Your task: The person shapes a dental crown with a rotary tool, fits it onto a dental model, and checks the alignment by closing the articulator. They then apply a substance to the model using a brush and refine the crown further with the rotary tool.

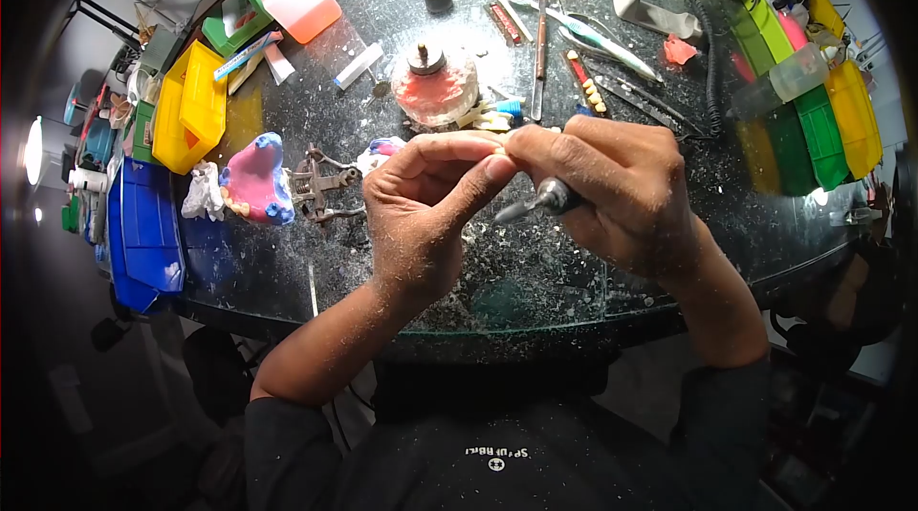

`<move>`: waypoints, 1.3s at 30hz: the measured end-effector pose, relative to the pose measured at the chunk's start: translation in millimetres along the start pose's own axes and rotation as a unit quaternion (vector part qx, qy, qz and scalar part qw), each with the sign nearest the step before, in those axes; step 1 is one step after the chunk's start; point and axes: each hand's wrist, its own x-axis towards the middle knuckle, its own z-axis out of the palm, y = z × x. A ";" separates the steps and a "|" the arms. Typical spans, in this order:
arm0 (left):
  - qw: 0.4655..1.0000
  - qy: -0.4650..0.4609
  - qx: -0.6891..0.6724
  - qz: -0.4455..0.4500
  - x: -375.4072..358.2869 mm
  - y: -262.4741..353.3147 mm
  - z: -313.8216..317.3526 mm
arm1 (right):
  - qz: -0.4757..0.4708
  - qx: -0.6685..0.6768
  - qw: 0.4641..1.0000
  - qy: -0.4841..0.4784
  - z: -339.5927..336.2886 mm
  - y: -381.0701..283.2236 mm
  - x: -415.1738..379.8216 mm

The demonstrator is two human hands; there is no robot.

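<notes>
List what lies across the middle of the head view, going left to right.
Blue bin → yellow bin → pink and blue dental model → metal articulator → left hand → right hand holding a handpiece → green bin.

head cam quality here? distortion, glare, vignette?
Head view: strong fisheye, table rim bowed, black vignette in the corners; lamp glare blown out at far left; left hand, right hand and handpiece sharp, bins at the edges smeared.
</notes>
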 end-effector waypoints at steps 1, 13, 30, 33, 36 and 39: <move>1.000 -0.008 -0.003 0.016 0.3 -1.4 0.0 | 0.030 0.011 0.999 0.016 0.6 -2.3 2.0; 0.989 -0.060 0.025 0.131 3.7 -6.7 -6.8 | 0.173 -0.108 0.976 -0.076 -1.4 -12.3 1.3; 0.980 -0.079 0.119 0.140 1.8 1.5 -7.0 | 0.181 -0.115 0.970 -0.117 -8.5 -13.4 1.0; 0.972 -0.096 0.153 0.152 3.4 3.2 -8.4 | 0.183 -0.111 0.970 -0.114 -8.0 -11.2 -0.9; 0.975 -0.080 0.146 0.145 1.5 3.1 -4.8 | 0.173 -0.112 0.973 -0.101 -6.1 -10.8 -2.6; 0.968 -0.090 0.179 0.149 2.6 4.9 -6.7 | 0.181 -0.123 0.968 -0.122 -8.5 -10.5 -1.9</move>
